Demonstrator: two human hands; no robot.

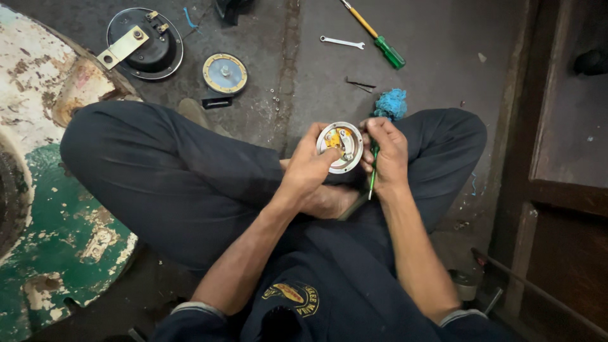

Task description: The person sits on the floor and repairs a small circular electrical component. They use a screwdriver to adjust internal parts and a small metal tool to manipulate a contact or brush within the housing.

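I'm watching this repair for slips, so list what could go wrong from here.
1. The left hand pinches the round part only at its rim, over the lap; a hard push from the tool in the right hand might make it slip or drop.
2. The tool tip works close to the left fingers and could jab them.
3. Small bits lie loose on the dark floor and could easily get lost.

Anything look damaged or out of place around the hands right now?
The big round panel at the person's left is badly worn: its white and green paint is flaking, with rust showing. Tiny loose bits lie scattered on the floor.
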